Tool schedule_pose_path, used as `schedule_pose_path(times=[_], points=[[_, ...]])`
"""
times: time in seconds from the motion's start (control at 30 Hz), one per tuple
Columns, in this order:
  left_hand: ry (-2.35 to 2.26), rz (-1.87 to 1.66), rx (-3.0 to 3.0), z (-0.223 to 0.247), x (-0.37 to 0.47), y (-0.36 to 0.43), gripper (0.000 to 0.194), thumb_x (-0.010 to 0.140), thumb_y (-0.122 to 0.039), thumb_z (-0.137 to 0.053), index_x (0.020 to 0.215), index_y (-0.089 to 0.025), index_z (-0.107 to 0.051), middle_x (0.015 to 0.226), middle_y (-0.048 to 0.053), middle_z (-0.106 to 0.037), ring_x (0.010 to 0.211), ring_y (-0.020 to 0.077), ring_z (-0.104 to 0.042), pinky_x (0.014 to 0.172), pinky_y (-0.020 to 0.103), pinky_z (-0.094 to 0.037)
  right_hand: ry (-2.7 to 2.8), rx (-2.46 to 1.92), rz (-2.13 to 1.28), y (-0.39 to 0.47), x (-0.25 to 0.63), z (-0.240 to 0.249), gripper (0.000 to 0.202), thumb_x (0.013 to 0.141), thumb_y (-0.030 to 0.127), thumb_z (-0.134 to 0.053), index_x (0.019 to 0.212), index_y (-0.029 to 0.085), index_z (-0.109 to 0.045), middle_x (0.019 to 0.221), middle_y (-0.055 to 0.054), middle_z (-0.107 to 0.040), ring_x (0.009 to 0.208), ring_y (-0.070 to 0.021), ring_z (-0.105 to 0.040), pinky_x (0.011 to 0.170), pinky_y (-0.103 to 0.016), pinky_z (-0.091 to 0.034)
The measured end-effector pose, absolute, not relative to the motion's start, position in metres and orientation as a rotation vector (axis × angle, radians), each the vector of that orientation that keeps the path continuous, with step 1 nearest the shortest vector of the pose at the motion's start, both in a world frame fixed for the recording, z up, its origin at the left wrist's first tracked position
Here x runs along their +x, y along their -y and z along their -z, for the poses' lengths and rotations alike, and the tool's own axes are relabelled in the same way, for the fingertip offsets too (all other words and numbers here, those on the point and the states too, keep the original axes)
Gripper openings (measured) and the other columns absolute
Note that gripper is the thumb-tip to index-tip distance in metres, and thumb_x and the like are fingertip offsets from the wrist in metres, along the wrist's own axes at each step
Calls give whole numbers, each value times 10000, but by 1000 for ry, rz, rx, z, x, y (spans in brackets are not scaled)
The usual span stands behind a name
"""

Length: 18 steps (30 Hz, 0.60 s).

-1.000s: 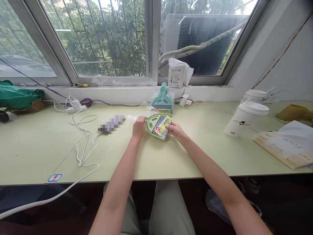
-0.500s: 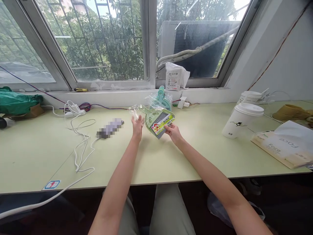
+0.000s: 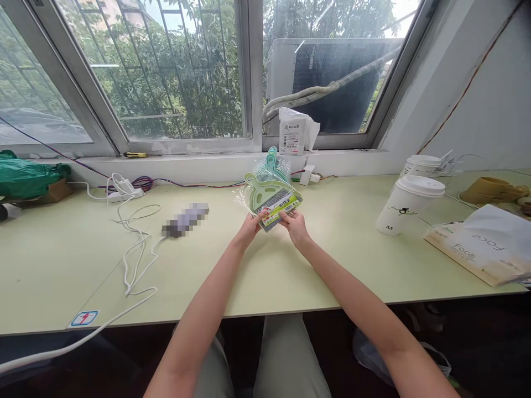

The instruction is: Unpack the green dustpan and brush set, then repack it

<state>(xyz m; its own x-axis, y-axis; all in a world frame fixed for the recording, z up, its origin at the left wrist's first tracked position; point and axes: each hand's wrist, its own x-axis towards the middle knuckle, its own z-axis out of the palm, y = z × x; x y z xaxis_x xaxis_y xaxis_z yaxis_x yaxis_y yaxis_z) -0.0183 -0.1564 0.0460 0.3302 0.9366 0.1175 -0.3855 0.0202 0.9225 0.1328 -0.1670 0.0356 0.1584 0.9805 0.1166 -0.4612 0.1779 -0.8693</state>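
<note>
Now the left hand (image 3: 248,228) has come back to the green pan (image 3: 270,199); half a second ago it was open and off to the side. Its fingers (image 3: 258,218) pinch the near left corner of the pack, and the right hand (image 3: 293,223) fingers pinch the near right corner by the label (image 3: 281,206). Both hands hold the pan up, tilted, handle pointing to the window, just above the far middle of the surface (image 3: 290,271).

The clear wrap (image 3: 244,194) around the pan looks thin and slippery. I think the pack could slip out, because only the fingertips hold it at one end. A hard pull might rip the wrap fast and send the pan flying.

Right behind it leans a blue pan (image 3: 274,161) at the far edge, and a bump could knock it over. A cup (image 3: 405,204) stands well apart to the right. A white cord (image 3: 133,249) lies to the left.
</note>
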Motion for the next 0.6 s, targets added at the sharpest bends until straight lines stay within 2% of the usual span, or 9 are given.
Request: schedule_pose_path(times=[0.27,0.33,0.43,0.5,0.6], points=[[-597,-761,1232,-52,-18,168,572,757,-454,-692,1249,-199,-551,1251,153,-606,1141,286,-587,1013,469,-414,794,-782,-1089,168,138,-41,329,677,292,-749,941,185,-585,990,-63,-696,959,-210,-666,864,-359,-569],[-565,-811,1210,-51,-17,166,554,785,-485,-649,1255,-210,-548,1290,147,-580,1188,283,-553,1017,462,-412,781,-773,-1100,167,138,-41,333,676,290,-751,947,193,-585,997,-58,-694,970,-206,-661,862,-349,-570],[-549,-1067,1145,-51,-17,161,530,796,-442,-650,1267,-229,-533,1359,96,-531,1255,260,-491,1048,413,-395,787,-758,-1168,165,136,-39,358,636,283,-787,926,204,-592,967,-39,-701,965,-202,-660,862,-350,-571],[-567,-1168,1111,-51,-18,160,529,771,-393,-687,1247,-209,-547,1328,88,-560,1241,259,-503,1051,395,-397,796,-733,-1216,165,135,-36,383,602,296,-815,906,205,-602,936,-29,-707,949,-203,-662,864,-356,-570],[-596,-1112,1114,-50,-17,163,495,753,-354,-709,1201,-185,-584,1270,94,-603,1190,262,-543,1025,396,-422,791,-688,-1233,163,135,-33,419,563,326,-841,896,203,-619,905,-22,-711,927,-204,-664,867,-359,-565]])
